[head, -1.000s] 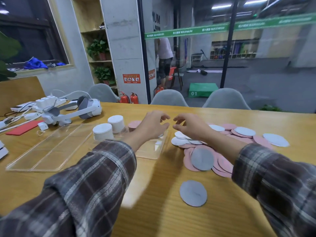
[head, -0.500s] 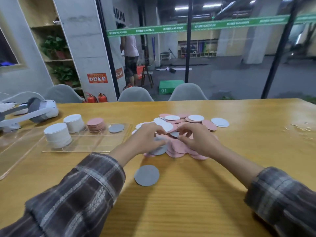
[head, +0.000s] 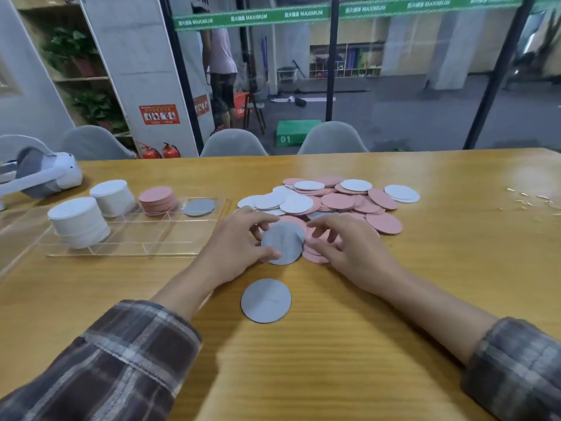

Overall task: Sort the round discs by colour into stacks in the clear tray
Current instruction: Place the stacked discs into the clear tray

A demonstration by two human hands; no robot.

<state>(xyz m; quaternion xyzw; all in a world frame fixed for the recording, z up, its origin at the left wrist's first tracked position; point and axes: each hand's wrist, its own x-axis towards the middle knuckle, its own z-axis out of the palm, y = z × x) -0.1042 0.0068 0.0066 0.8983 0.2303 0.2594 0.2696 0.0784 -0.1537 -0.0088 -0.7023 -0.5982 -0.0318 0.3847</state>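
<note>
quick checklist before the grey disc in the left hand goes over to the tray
1. Grip: left hand pinches the held grey disc by its edges: ok.
2. Single disc only: its underside is hidden: cannot tell.
3. Grey slot in the clear tray: one tray grey disc lies flat beside the pink stack: ok.
4. Clearance: right hand has fingertips near the held disc's edge, over pink discs: cannot tell.
5. Leftover: loose grey disc lies unsorted on the table: not ok.
</note>
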